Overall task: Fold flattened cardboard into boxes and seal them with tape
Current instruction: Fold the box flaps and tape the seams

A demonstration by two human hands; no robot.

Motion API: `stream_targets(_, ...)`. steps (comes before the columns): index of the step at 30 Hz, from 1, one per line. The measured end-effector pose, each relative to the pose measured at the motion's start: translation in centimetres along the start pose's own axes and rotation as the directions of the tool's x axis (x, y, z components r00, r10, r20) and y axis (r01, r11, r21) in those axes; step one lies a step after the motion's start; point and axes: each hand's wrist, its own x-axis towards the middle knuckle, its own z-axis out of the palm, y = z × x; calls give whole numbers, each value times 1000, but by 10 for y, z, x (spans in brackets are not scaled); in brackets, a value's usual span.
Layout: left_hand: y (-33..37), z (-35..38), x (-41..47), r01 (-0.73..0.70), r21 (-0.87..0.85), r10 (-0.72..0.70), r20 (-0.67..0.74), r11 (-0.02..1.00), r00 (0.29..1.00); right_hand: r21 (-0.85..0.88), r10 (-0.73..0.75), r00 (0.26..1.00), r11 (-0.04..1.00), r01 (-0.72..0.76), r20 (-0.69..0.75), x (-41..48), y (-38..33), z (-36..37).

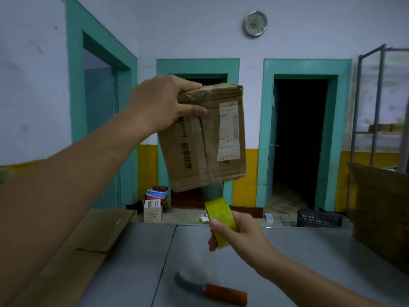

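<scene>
The grey table (309, 251) serves as the work surface, with flattened cardboard (88, 240) lying along its left edge, probably kept within reach for the next fold. A tall stack of cardboard (380, 207) stands at its right end. The box (199, 151), already folded up, is held in the air well above the table, tilted, with its seamed face towards the camera. Lifting it this way likely lets the tape run round the lower edge without the table getting in the way. The left arm reaches forward and up. The left hand (159, 103) grips the box's top left corner, with the fingers curled over the top edge and the thumb pressed flat on the front face. The right arm comes in from the lower right, and the right hand (241, 235) sits below the box, wrapped round the yellow tape roll (221, 220) with the thumb across its outer band. A clear strip of tape (212, 191) runs taut from the box's bottom edge down to the roll, so the pull appears to be downward to lay tape on the seam. A knife (212, 291) with an orange handle rests on the table near the front, presumably ready for cutting the strip.
</scene>
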Motion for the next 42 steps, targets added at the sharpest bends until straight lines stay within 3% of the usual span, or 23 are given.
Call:
stream_targets(4,-6,7,-6,-9,66,9,6,998,1000,35,44,999,998,-45,31,-5,4,4)
stream_targets(9,-8,11,-6,46,-74,-43,41,996,998,60,60,998,996,-61,23,-1,3,5)
stream_targets(22,-2,1,-10,38,-185,-28,59,982,998,8,-21,999,1000,22,-27,3,4,-3)
stream_targets(26,-14,1,-20,116,-349,-95,79,930,992,-78,-79,995,994,74,-67,6,2,-20)
stream_targets(30,-41,34,-47,320,-612,-326,106,723,939,-272,-234,965,943,194,-122,16,-6,-47)
stream_targets(35,-59,115,-104,602,-742,-638,316,296,702,-459,-365,886,864,209,-285,39,4,-76)
stream_targets(38,-64,159,-138,697,-714,-697,471,58,541,-565,-360,885,813,142,-295,44,11,-86)
stream_targets(42,-69,206,-171,780,-602,-628,676,-170,385,-542,-322,918,827,152,-232,43,21,-87)
